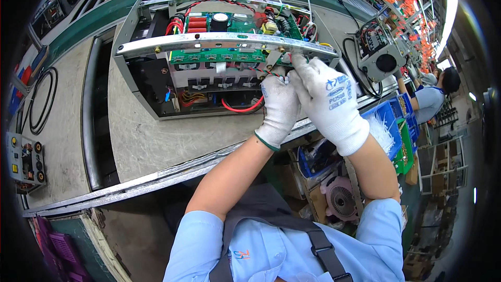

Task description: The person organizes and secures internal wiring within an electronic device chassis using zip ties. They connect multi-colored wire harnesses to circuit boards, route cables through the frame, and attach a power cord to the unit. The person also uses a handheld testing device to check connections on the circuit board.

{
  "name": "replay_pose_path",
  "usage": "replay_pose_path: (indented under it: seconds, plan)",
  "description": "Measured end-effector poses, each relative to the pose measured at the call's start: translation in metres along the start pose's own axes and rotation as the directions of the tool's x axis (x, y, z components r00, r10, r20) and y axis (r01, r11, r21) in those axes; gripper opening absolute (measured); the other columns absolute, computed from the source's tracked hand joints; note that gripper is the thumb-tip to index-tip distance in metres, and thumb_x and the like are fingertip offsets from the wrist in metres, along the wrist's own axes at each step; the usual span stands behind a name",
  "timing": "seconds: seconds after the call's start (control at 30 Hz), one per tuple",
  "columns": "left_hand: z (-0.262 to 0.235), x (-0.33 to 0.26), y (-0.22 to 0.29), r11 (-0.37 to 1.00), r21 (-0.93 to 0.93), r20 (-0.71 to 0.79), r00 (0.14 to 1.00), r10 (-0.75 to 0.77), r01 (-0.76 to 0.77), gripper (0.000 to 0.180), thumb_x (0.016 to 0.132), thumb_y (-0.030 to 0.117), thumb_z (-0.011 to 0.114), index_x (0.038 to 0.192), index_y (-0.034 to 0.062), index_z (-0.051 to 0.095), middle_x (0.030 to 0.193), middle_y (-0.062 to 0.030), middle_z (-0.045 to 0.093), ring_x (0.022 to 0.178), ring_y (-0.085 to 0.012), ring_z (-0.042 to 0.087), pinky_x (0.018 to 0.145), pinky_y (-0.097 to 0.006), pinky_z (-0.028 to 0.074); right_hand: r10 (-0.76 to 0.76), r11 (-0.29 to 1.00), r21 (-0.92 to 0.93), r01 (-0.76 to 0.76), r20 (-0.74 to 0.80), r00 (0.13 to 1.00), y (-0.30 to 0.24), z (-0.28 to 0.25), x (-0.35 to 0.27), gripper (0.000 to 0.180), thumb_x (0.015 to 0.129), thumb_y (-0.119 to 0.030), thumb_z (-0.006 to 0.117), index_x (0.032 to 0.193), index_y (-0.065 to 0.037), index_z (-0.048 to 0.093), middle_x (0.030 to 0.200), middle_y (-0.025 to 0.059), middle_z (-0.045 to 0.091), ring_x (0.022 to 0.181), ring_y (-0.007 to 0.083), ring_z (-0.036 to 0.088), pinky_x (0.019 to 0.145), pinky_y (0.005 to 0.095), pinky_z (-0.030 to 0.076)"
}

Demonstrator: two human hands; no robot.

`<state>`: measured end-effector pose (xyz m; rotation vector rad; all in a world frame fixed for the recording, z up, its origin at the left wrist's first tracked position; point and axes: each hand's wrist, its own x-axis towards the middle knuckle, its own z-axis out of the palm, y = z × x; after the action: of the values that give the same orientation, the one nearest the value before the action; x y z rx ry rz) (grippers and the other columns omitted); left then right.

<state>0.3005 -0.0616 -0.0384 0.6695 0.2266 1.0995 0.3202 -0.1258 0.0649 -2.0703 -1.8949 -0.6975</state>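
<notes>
An open metal chassis [133,26] lies on the worn workbench [156,141], with a green circuit board [229,23], red capacitors, black parts and red wires inside. Both my hands wear white knit gloves. My left hand [279,107] and my right hand [326,94] press together at the chassis's right front corner, fingers pinched on a twisted bundle of thin wires [274,74] under the silver top rail [219,44]. What exactly each finger grips is hidden by the gloves.
A black cable loop [42,99] and a small control box [23,162] lie at the left. A second chassis [378,52] sits further along the bench. Blue bins [389,117] with white cable ties stand at the right, where another person [433,96] works.
</notes>
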Motion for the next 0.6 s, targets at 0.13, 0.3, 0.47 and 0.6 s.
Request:
replay_pose_path:
  seconds: [0.13, 0.3, 0.47, 0.6]
  plan:
    - [-0.001, -0.004, 0.001, 0.999, 0.006, 0.009, 0.999, -0.053, 0.053, 0.008, 0.092, 0.007, 0.062, 0.093, -0.0017, 0.062, 0.091, -0.0061, 0.066, 0.077, -0.0113, 0.062, 0.065, -0.026, 0.05, -0.017, 0.991, 0.135, 0.016, 0.007, 1.0, 0.012, 0.005, -0.006, 0.034, 0.086, -0.007, 0.064, 0.12, -0.002, 0.06, 0.084, 0.0163, 0.063, 0.075, 0.0349, 0.064, 0.064, 0.0401, 0.05]
    - [0.006, -0.004, 0.008, 0.999, 0.019, 0.022, 0.999, -0.03, 0.03, 0.006, 0.093, 0.004, 0.058, 0.095, -0.0006, 0.062, 0.091, -0.0062, 0.065, 0.079, -0.0124, 0.063, 0.068, -0.028, 0.051, -0.067, 0.989, 0.137, 0.056, 0.074, 0.995, 0.02, 0.003, -0.009, 0.031, 0.091, -0.016, 0.055, 0.118, 0.0, 0.057, 0.085, 0.0151, 0.066, 0.077, 0.0327, 0.067, 0.064, 0.0421, 0.053]
    - [-0.011, -0.01, 0.039, 0.929, 0.324, 0.173, 0.954, -0.245, 0.18, 0.015, 0.092, 0.019, 0.062, 0.099, 0.0052, 0.06, 0.072, 0.0025, 0.056, 0.057, -0.0059, 0.05, 0.047, -0.022, 0.038, 0.077, 0.772, 0.63, 0.086, -0.228, 0.971, 0.031, 0.043, -0.03, 0.036, 0.095, -0.017, 0.056, 0.129, -0.006, 0.056, 0.099, 0.0161, 0.069, 0.079, 0.0248, 0.067, 0.067, 0.0334, 0.053]
    - [-0.038, -0.086, 0.101, 0.821, 0.561, -0.003, 0.993, -0.119, 0.1, 0.031, 0.097, 0.031, 0.059, 0.109, 0.0027, 0.061, 0.057, 0.0054, 0.046, 0.045, -0.0012, 0.037, 0.038, -0.019, 0.024, 0.25, -0.55, 0.773, -0.318, 0.515, 0.82, 0.0, 0.022, -0.084, 0.032, 0.098, -0.019, 0.056, 0.124, 0.001, 0.056, 0.074, -0.0033, 0.045, 0.062, 0.0038, 0.04, 0.056, 0.0224, 0.038]
